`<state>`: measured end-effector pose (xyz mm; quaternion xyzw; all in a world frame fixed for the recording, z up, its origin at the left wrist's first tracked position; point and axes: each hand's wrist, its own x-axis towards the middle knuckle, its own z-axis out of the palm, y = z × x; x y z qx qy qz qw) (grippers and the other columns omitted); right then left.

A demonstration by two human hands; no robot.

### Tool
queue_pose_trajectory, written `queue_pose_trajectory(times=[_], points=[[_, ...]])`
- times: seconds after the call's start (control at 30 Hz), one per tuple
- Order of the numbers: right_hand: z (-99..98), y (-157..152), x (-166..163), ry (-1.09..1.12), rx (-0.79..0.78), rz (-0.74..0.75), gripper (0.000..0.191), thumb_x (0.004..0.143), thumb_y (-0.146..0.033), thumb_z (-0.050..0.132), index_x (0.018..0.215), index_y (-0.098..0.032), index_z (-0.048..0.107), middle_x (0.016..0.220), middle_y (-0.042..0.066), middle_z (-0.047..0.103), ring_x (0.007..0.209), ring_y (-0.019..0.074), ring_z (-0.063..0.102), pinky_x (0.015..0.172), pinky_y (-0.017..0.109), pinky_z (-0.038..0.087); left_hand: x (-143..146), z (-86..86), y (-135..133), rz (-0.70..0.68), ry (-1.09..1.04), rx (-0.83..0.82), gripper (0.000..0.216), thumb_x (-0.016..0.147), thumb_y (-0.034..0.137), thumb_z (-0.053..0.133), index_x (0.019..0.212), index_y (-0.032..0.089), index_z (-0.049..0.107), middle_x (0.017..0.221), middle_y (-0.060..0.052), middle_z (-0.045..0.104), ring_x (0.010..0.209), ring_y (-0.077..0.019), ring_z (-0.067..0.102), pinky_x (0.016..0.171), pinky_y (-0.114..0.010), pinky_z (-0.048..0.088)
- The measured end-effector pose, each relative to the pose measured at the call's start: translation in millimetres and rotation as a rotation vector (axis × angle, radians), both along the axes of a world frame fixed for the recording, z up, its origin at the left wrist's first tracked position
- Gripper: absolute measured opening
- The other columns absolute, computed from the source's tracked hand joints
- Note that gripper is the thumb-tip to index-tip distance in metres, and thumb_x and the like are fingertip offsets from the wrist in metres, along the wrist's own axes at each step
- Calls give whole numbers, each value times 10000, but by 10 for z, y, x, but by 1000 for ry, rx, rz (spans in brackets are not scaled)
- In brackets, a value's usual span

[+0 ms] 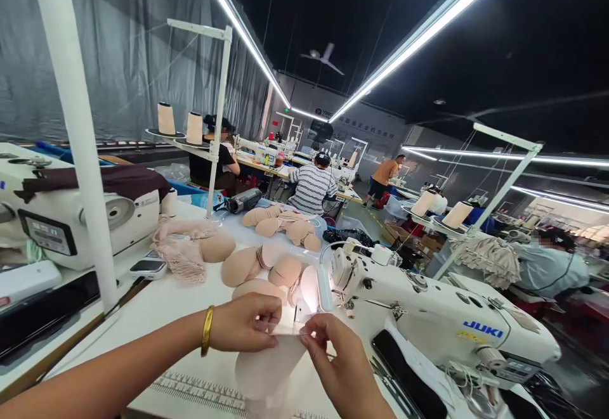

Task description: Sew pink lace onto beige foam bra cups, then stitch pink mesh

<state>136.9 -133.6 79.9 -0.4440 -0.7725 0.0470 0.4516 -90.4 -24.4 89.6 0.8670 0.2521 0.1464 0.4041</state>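
A pale beige fabric piece [267,368] with a rounded edge hangs down in front of me at the sewing machine. My left hand [245,322], with a gold bracelet [207,330] on the wrist, pinches its upper left edge. At the upper right edge, my right hand [335,355] grips it between thumb and forefinger. Both hands are close to the lit needle area of the white JUKI sewing machine [428,311]. Just beyond them lie several beige oval cup pads [242,265], some stacked.
Left of the pads are beige netted fabric [183,257] and a small white device [148,267]. A black phone [404,368] and scissors [392,384] lie right of my hand. A ruler strip [200,393] runs along the table front. Co-workers sit at machines beyond.
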Motion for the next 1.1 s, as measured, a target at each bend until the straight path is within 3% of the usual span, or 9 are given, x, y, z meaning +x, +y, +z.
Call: queue_pose_trajectory(times=[0.17,0.23,0.3,0.4,0.5,0.6,0.73,0.9,1.1], points=[[-59,107,-13,-170,425,-49,402,974,-58,560,1297,-298,563,958,71,781,731,234,680,632,343,495,-80,-20,-4,77,-145,701,122,807,132,533,781,214,448,675,40,506,597,-147,429,572,-292,323],[-220,151,15,-262,490,-25,465,970,-30,527,1374,-260,537,1007,99,791,713,242,668,620,353,481,-115,-100,-42,59,-62,1006,147,857,87,538,804,213,484,723,12,580,643,-175,491,619,-329,354],[-438,200,81,-368,496,16,386,998,-32,459,1324,-205,571,943,102,788,646,228,629,583,345,452,-114,-213,-109,-4,75,1125,158,891,170,652,818,214,519,785,-7,633,713,-202,549,645,-353,383],[-749,232,223,-534,404,133,288,1062,-79,378,1158,-181,629,827,70,754,618,208,603,561,328,421,6,-383,-196,-150,154,1079,252,866,305,795,838,214,561,846,-4,667,785,-208,587,703,-362,439],[-890,196,372,-632,242,195,251,1099,-146,408,1045,-197,648,858,50,737,701,199,624,624,317,437,246,-508,-158,-302,176,1063,119,910,143,707,885,206,610,878,-5,688,795,-190,598,748,-353,467],[-865,210,511,-668,120,187,250,1097,-144,434,1021,-207,664,907,47,729,769,195,625,679,311,440,496,-602,2,-198,323,996,85,897,190,727,865,192,648,874,-53,693,796,-233,626,665,-370,452],[-815,371,671,-647,12,143,292,1091,-137,422,986,-224,680,905,39,718,787,191,612,685,301,448,702,-661,187,-5,373,935,312,825,425,814,806,159,652,814,-108,657,729,-283,611,580,-380,414],[-860,493,813,-545,-16,113,337,1032,-45,423,1100,-239,689,1079,59,764,916,226,647,742,330,504,804,-714,210,-211,197,1032,194,857,254,742,749,195,592,750,-41,606,688,-222,551,575,-369,391],[-845,402,930,-449,-84,94,465,974,-37,484,1318,-293,664,1122,71,740,982,239,617,801,355,526,798,-853,179,-121,77,938,211,890,258,710,756,190,563,895,-56,631,842,-234,573,713,-375,440]])
